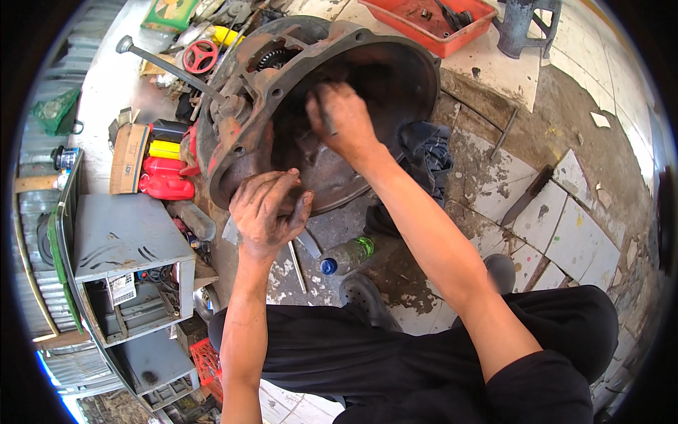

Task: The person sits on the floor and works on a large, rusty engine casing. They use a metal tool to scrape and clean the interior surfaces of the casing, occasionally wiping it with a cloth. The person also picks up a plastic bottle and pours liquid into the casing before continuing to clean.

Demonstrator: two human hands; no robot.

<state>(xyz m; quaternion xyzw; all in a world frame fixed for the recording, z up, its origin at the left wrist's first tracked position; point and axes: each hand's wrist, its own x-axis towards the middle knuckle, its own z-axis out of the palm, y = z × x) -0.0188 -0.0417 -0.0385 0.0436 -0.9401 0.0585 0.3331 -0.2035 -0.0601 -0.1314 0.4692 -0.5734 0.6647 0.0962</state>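
Note:
A large, greasy, dark metal bell housing [244,134] of a gearbox lies on the floor in front of me, its wide hollow facing me. My left hand [267,208] rests at the near left part of its rim, thumb apart from the loosely bent fingers, holding nothing I can see. Inside the hollow is my right hand [342,120], slightly blurred, its fingers curled close to the inner wall. A dark sliver shows along those fingers, too unclear to name. A dark blue cloth [427,155] hangs at the housing's right edge.
A clear bottle with a blue cap [346,256] and a thin metal rod [296,267] lie before my feet. Left stand a grey metal cabinet [131,230] and red containers [166,180]. Back right: a red tray [431,25] with parts and a grey stool [524,32]. Broken tiles [540,222] lie right.

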